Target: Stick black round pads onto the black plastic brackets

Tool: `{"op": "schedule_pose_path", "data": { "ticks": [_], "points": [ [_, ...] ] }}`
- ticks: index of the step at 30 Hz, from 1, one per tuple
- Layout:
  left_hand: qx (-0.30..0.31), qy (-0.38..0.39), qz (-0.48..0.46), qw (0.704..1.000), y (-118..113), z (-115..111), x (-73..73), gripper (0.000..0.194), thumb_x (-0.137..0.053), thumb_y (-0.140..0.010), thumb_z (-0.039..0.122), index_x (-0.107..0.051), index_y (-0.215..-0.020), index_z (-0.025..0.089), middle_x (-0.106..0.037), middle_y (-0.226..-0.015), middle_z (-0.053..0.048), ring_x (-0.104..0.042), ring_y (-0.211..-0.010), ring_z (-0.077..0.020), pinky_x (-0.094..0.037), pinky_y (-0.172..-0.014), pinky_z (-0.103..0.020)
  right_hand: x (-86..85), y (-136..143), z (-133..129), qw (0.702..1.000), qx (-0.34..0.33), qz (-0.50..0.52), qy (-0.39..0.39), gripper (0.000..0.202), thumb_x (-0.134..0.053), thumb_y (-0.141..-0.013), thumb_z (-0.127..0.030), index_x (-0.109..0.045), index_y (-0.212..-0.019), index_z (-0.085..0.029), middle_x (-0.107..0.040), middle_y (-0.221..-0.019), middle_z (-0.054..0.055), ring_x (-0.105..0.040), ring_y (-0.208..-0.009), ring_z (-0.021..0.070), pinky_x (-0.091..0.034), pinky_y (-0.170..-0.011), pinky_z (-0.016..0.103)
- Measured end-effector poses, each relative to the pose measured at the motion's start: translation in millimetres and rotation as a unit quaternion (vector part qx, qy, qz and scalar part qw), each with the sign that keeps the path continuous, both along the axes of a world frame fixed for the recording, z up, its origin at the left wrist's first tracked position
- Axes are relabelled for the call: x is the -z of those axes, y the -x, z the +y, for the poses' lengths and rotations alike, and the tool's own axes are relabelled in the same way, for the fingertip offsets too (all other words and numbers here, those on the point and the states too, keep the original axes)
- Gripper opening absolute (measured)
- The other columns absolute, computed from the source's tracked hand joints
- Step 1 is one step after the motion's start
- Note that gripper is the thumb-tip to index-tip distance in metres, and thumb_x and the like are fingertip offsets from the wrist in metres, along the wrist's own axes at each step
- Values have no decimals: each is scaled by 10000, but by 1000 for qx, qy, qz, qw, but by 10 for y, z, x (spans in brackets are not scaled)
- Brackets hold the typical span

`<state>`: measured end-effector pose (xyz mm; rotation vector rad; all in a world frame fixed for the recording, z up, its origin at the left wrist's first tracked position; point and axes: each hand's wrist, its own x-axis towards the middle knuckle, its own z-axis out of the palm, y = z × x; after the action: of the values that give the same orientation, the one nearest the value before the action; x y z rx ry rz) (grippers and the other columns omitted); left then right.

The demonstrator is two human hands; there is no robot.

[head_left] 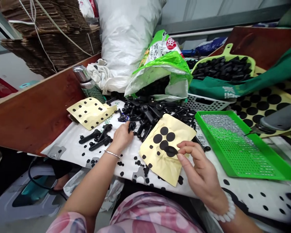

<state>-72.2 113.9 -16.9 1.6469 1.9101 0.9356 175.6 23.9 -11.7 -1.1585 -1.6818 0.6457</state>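
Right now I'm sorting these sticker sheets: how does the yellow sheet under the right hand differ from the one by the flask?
The yellow sheet by the right hand carries a few large black discs; the yellow sheet by the flask has many small dots. The right hand touches the first with its fingers; the second lies untouched. Both are pale yellow backing paper with black round stickers.

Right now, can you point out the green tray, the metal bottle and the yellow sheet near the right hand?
Green tray (235,155): head view, on its perforated floor.
Metal bottle (83,76): head view, on its shiny upper body.
Yellow sheet (157,158): head view, on bare paper below the black dots.
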Motion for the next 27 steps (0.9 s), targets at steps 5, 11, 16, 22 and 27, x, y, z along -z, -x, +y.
{"op": "schedule_pose_path", "data": {
  "ticks": [5, 11, 16, 22, 27],
  "points": [
    [52, 47, -135, 988, 20, -80, -79, 472, -514, -705, 202, -527, -1160, 79, -639, -738, -56, -560, -576, -136, -446, -564, -265, -220, 11, 93, 989, -50, 60, 122, 114, -458, -868, -300, -513, -817, -215, -538, -1050, 61, -503, -1019, 194, -377, -898, 353],
    [168, 119, -376, 903, -237, -550, -306, 492, -617, -705, 224, -497, -1167, 108, -671, -839, -74, -529, -526, -83, -449, -539, -227, -498, 68, 248, 941, -139, 111, 288, 159, -535, -808, -353, -560, -804, -196, -603, -1018, 55, -552, -938, 186, -438, -824, 312],
    [199, 133, -397, 886, -421, -707, -361, 483, -612, -713, 161, -500, -1179, 97, -648, -827, -47, -526, -560, -76, -468, -551, -207, -596, 104, 282, 930, -187, 103, 299, 139, -532, -813, -321, -582, -790, -193, -617, -969, 36, -556, -922, 167, -436, -816, 287],
    [223, 157, -397, 876, -480, -733, -331, 510, -554, -707, 84, -502, -1213, 132, -641, -962, -52, -504, -585, -53, -464, -565, -175, -582, 143, 281, 935, -172, 72, 301, 143, -532, -800, -311, -578, -773, -178, -595, -1020, 56, -544, -974, 190, -422, -843, 309],
    [221, 154, -399, 877, -470, -768, -292, 544, -551, -687, 83, -499, -1227, 127, -628, -1061, -85, -550, -687, -97, -466, -584, -188, -541, 153, 288, 939, -176, 57, 290, 149, -520, -807, -305, -595, -809, -177, -594, -1036, 53, -552, -983, 188, -398, -896, 331]
  ]
}}
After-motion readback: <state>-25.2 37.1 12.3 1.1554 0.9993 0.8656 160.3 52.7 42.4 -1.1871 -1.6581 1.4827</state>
